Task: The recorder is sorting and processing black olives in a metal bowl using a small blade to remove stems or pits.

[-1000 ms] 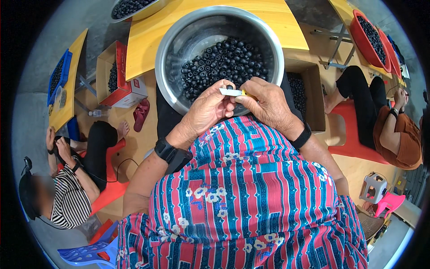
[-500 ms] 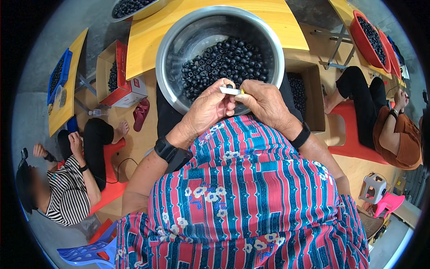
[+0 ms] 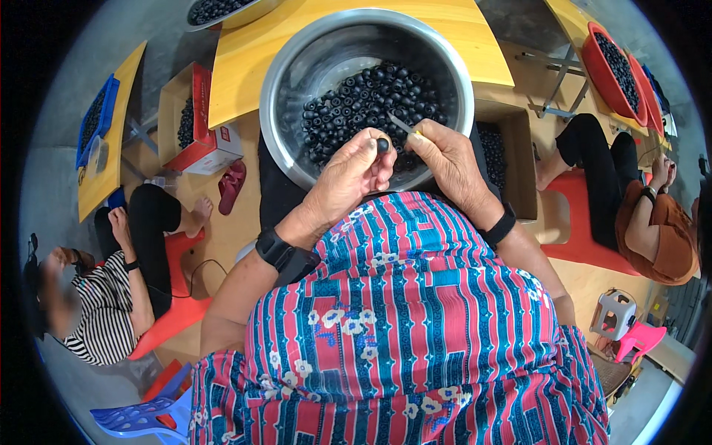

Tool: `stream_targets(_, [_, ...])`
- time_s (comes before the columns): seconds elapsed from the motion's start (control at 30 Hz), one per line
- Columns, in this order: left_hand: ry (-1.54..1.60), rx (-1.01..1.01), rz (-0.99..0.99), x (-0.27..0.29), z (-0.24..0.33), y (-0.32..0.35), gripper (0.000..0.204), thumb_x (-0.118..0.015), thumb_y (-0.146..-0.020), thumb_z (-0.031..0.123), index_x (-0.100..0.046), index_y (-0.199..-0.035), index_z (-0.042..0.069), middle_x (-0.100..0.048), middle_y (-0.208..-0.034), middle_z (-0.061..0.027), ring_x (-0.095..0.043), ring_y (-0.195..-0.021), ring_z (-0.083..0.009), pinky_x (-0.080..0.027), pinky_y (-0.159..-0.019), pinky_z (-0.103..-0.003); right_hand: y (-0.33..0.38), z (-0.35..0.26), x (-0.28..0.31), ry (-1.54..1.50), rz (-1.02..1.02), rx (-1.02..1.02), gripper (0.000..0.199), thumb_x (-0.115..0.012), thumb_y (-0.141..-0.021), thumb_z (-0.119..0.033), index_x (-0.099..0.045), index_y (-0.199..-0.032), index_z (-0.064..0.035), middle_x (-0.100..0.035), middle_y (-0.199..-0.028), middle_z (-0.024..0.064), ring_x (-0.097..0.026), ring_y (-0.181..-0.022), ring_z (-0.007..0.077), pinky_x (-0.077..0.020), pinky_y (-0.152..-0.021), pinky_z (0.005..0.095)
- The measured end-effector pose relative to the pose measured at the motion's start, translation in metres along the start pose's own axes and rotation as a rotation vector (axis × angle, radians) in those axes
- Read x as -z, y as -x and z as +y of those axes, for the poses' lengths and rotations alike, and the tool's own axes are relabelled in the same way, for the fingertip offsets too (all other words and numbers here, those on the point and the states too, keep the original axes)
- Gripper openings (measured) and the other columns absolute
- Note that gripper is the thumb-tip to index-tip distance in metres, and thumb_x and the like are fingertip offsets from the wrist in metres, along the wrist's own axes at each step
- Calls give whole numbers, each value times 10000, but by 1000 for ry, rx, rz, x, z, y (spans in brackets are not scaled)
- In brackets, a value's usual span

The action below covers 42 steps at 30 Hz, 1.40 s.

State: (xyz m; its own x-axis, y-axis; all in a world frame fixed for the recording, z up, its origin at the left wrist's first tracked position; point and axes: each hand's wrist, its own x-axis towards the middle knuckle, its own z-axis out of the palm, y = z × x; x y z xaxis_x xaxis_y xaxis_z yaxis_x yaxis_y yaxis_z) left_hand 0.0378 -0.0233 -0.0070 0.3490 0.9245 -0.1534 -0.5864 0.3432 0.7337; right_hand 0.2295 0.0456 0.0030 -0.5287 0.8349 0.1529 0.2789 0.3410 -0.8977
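Right now the left hand (image 3: 348,174) is pinching one dark berry (image 3: 383,145) over the steel bowl (image 3: 297,67)'s near rim, the right hand (image 3: 445,159) pressing a thin blade (image 3: 401,124) — probably mid-coring, needing a steady poke next.

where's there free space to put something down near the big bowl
Bare yellow tabletop lies left of the steel bowl, and a strip beyond its far rim. Crowded: the bowl full of dark berries, with left hand and right hand over its near edge.
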Motion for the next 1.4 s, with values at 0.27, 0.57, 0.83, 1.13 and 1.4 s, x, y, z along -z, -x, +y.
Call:
stream_targets(0.27, [12, -51, -11, 5, -2, -1, 218, -417, -1061, 291, -507, -1105, 97, -494, -940, -17, -434, -782, -88, -407, -704, -232, 2, -4, 1, 54, -88, 98, 310, -623, -934, -289, -588, -836, 3, -542, -742, 163, -544, -685, 327, -437, -629, 388])
stream_targets(0.57, [-26, -29, 1, 5, 0, 0, 220, -424, -1057, 272, -507, -1124, 80, -472, -906, -11, -427, -769, -86, -399, -703, -230, 3, -7, -1, 184, -87, 158, 309, -659, -903, -327, -605, -830, -32, -556, -744, 141, -575, -709, 341, -444, -614, 416])
stream_targets(0.83, [-16, -9, -3, 6, 2, -1, 218, -422, -1055, 274, -503, -1123, 83, -476, -913, -14, -435, -772, -93, -400, -702, -238, 3, -7, -1, 232, -86, 183, 318, -628, -920, -348, -599, -847, -40, -552, -753, 141, -577, -715, 343, -449, -619, 423])
stream_targets(1.13, [64, -8, -72, 15, -3, -3, 225, -426, -1050, 280, -503, -1118, 80, -488, -919, -19, -448, -787, -101, -408, -718, -252, 3, -10, -1, 249, -90, 189, 330, -622, -919, -340, -570, -803, -35, -550, -741, 152, -568, -721, 359, -445, -620, 430])
stream_targets(1.4, [166, -16, -140, 8, -3, -1, 213, -421, -1048, 277, -484, -1111, 84, -486, -954, -35, -439, -802, -114, -399, -717, -264, 0, -4, 1, 233, 47, 40, 299, -607, -933, -276, -562, -811, -7, -564, -783, 201, -559, -772, 419, -437, -655, 454])
